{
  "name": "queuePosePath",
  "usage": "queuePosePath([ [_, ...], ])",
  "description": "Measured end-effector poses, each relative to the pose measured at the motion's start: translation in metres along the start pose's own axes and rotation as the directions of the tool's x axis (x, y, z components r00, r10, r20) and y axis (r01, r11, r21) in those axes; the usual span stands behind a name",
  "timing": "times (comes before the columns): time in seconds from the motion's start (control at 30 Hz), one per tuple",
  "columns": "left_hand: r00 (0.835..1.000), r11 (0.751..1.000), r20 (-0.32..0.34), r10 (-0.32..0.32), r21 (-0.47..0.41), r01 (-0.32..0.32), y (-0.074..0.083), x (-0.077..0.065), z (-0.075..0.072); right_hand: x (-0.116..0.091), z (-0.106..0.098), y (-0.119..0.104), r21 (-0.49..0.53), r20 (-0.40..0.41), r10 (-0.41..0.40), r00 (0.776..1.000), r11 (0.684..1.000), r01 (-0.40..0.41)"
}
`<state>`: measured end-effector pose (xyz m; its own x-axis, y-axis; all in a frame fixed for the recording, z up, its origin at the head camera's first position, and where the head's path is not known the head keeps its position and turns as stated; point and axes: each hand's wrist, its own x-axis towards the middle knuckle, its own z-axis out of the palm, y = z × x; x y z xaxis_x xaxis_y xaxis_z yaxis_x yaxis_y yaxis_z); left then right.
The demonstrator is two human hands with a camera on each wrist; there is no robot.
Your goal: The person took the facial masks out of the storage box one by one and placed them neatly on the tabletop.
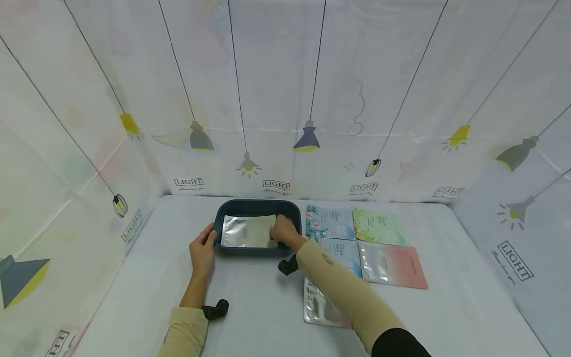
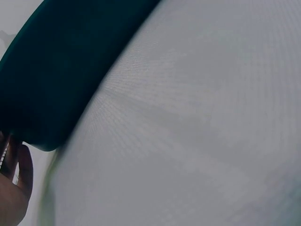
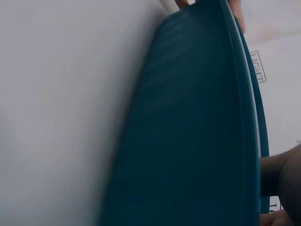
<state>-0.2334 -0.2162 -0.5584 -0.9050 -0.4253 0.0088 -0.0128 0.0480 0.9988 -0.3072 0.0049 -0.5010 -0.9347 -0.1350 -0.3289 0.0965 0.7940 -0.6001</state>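
A dark teal rectangular tray [image 1: 250, 252] stands near the back of the white table. Inside it lies a sheet mask packet [image 1: 245, 232], silver at the left and pale beige at the right. My right hand [image 1: 284, 230] reaches over the tray's right end and pinches the packet's right edge. At the tray's left end, my left hand [image 1: 202, 254] grips the rim, thumb and fingers on either side of the wall. The left wrist view catches part of that hand [image 2: 14, 193] beside the tray's outer wall [image 2: 61, 70]. The tray's side [image 3: 188, 117] fills much of the right wrist view.
Right of the tray lie several more packets: a blue floral one [image 1: 330, 222], a green one [image 1: 379, 227], another blue one [image 1: 342, 253] and a silver-pink one [image 1: 394, 265]. A silver packet [image 1: 318, 305] lies partly under my right forearm. A printed curtain [image 1: 276, 99] hangs behind.
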Motion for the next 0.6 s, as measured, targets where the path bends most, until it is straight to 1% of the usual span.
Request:
queuePosePath([
  [0.13,1.0,1.0,0.001,0.008,0.005,-0.008,0.001,0.0,0.0,-0.005,0.001,-0.002,0.065,-0.064,0.012,0.998,0.998,-0.008],
  [0.27,1.0,1.0,-0.005,0.016,0.006,-0.016,0.001,0.0,0.0,-0.009,0.002,-0.002,0.137,-0.12,-0.011,0.993,0.99,0.027],
  [0.43,1.0,1.0,-0.011,0.012,0.007,-0.012,0.001,0.0,0.0,-0.014,0.0,-0.004,0.174,-0.142,-0.06,0.988,0.981,0.085],
  [0.47,1.0,1.0,-0.01,0.011,0.007,-0.011,0.001,0.0,0.0,-0.015,0.0,-0.005,0.174,-0.145,-0.061,0.988,0.981,0.086],
  [0.6,1.0,1.0,-0.01,0.003,0.009,-0.003,0.0,0.001,0.0,-0.018,-0.002,-0.006,0.262,-0.146,-0.03,0.989,0.963,0.068],
])
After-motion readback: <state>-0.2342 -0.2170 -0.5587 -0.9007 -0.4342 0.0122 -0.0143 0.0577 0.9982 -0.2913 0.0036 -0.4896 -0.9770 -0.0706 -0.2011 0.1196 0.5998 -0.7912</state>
